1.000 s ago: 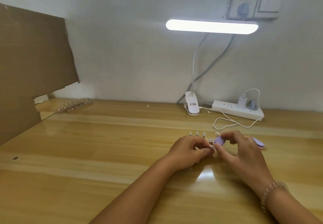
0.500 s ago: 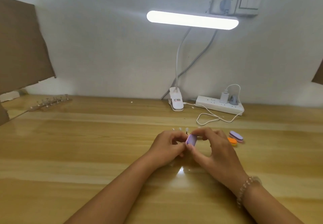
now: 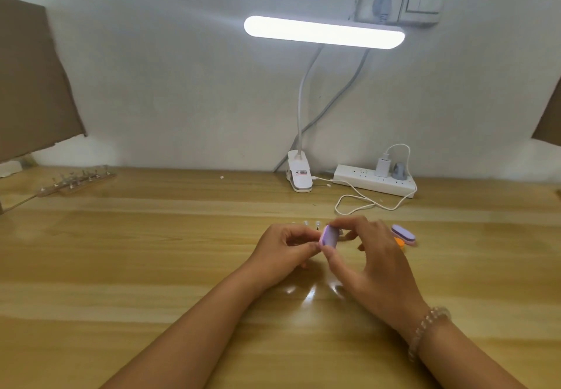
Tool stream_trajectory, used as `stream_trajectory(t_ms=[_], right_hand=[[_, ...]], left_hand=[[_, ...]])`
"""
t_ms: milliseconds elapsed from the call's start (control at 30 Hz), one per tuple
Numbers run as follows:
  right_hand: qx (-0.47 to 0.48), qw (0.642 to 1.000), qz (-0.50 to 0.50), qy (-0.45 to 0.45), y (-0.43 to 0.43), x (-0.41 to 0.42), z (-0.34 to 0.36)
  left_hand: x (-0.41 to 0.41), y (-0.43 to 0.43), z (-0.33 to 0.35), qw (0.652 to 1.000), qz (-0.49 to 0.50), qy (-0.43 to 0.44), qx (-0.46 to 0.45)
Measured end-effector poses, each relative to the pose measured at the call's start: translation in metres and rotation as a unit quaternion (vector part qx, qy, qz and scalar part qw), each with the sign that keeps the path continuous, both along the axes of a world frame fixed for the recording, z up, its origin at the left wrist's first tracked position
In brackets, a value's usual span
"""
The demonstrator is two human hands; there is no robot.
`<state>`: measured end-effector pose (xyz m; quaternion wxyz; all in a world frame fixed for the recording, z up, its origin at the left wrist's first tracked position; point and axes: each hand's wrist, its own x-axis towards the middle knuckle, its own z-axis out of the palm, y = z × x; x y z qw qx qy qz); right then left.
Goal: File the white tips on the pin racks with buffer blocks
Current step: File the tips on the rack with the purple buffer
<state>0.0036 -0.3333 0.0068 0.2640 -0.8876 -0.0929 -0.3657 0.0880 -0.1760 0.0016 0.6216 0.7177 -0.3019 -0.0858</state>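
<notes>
As left hand (image 3: 282, 250) pinches pin rack (image 3: 317, 225), right hand (image 3: 375, 256) pinches buffer block (image 3: 420, 236) beside it.

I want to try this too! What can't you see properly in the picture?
Head view:
- Near pin rack: mostly hidden behind the left hand.
- Filing spot: covered by the purple buffer block and right hand.
- Far pin rack: too small, blurry.

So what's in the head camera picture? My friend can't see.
A right hand pinches a purple buffer block at the white tips of a pin rack held by the left hand, on a wooden desk. Spare buffer blocks lie to its right; a lit clip lamp stands behind.
</notes>
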Motion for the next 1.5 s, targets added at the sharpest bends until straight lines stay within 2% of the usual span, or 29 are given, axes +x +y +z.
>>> stream_trajectory(t_ms=[100, 200, 333, 467, 533, 633, 767, 833, 900, 1067, 1233, 1367, 1500], right_hand=[[-0.006, 1.0, -0.008, 0.021, 0.002, 0.002, 0.0], [0.002, 0.999, -0.048, -0.004, 0.0, 0.003, 0.003], [-0.008, 1.0, -0.007, -0.003, 0.002, 0.001, -0.001], [0.071, 0.996, -0.041, 0.031, -0.007, 0.007, -0.002], [0.04, 0.999, -0.016, 0.011, -0.003, 0.003, 0.0], [-0.015, 0.999, 0.005, 0.029, 0.003, 0.003, -0.003], [0.046, 0.996, -0.05, 0.049, -0.005, 0.009, -0.001], [0.012, 0.999, -0.028, 0.02, -0.004, 0.003, 0.0], [-0.024, 0.999, 0.012, 0.031, 0.002, 0.0, -0.002], [0.01, 0.999, -0.031, 0.043, -0.003, 0.007, 0.0], [-0.04, 0.999, 0.002, 0.022, 0.004, 0.001, 0.0], [0.031, 0.998, -0.043, 0.04, -0.003, 0.008, 0.0], [0.002, 1.0, -0.011, 0.028, -0.001, 0.0, -0.002]], left_hand=[[0.0, -0.001, 0.0, 1.0, 0.022, -0.013, 0.011], [0.0, -0.001, -0.002, 0.999, 0.032, -0.024, 0.016], [0.001, -0.001, -0.002, 0.999, 0.027, -0.02, 0.008], [0.0, 0.0, -0.002, 0.999, 0.024, -0.031, 0.02], [-0.001, 0.0, -0.002, 0.999, 0.017, -0.035, 0.026], [0.001, -0.001, -0.003, 0.998, 0.021, -0.047, 0.044], [-0.001, -0.001, -0.003, 0.998, 0.016, -0.045, 0.038], [-0.001, -0.001, -0.003, 0.998, 0.014, -0.044, 0.041], [0.001, -0.002, -0.004, 0.997, 0.021, -0.048, 0.055], [0.001, -0.001, -0.003, 0.996, 0.026, -0.064, 0.047], [0.003, -0.001, -0.007, 0.998, 0.018, -0.045, 0.049], [0.003, -0.001, -0.006, 0.996, 0.025, -0.065, 0.055], [0.003, -0.001, -0.006, 0.998, 0.025, -0.049, 0.042]])
